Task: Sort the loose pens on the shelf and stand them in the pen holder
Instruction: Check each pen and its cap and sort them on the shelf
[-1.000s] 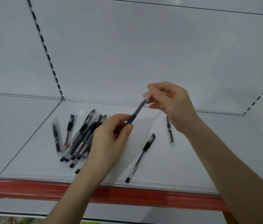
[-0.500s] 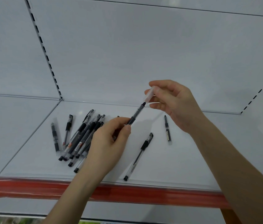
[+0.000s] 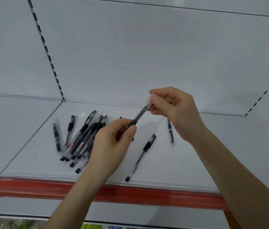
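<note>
Above the shelf (image 3: 188, 156), our left hand (image 3: 112, 146) and right hand (image 3: 173, 106) each pinch one pen (image 3: 138, 117); loose pens (image 3: 81, 139) lie below.

Soft, even light; faint shadows under the hands (image 3: 114, 142); wide-angle bending at edges.
</note>
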A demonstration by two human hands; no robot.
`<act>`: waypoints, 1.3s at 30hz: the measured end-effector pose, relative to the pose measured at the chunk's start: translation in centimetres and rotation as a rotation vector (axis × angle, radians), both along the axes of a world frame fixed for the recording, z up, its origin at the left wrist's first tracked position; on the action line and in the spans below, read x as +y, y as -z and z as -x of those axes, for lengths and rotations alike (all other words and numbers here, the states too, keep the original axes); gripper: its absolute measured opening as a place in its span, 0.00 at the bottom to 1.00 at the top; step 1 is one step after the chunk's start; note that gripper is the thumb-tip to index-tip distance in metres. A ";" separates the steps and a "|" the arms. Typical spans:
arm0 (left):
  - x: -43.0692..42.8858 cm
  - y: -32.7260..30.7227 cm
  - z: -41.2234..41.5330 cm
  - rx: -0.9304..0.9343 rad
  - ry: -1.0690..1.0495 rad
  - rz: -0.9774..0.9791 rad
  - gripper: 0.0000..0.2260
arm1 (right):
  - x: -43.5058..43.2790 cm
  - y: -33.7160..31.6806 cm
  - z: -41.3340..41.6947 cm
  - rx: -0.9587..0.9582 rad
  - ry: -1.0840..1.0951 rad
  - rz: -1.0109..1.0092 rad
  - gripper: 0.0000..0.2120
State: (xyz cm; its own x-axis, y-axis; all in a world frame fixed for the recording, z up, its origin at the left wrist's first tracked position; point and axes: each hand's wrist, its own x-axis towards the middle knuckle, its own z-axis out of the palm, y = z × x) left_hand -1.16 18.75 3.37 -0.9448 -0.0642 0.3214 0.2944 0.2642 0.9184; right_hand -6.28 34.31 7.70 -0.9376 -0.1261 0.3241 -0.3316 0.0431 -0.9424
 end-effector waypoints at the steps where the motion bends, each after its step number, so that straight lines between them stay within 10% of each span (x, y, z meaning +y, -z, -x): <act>1: 0.1 0.0 0.0 0.018 -0.008 0.005 0.09 | -0.1 0.1 -0.1 0.024 0.021 0.004 0.06; 10: 0.7 1.3 -0.2 0.125 -0.105 0.042 0.09 | -0.9 1.0 -0.9 0.093 0.049 0.017 0.06; 21: -0.1 4.3 0.7 0.069 -0.259 0.853 0.06 | 5.6 5.2 8.1 -0.010 0.334 -0.673 0.09; 39: -0.5 4.2 0.8 -0.045 -0.249 0.816 0.09 | 1.0 7.3 13.8 0.080 0.230 -1.210 0.11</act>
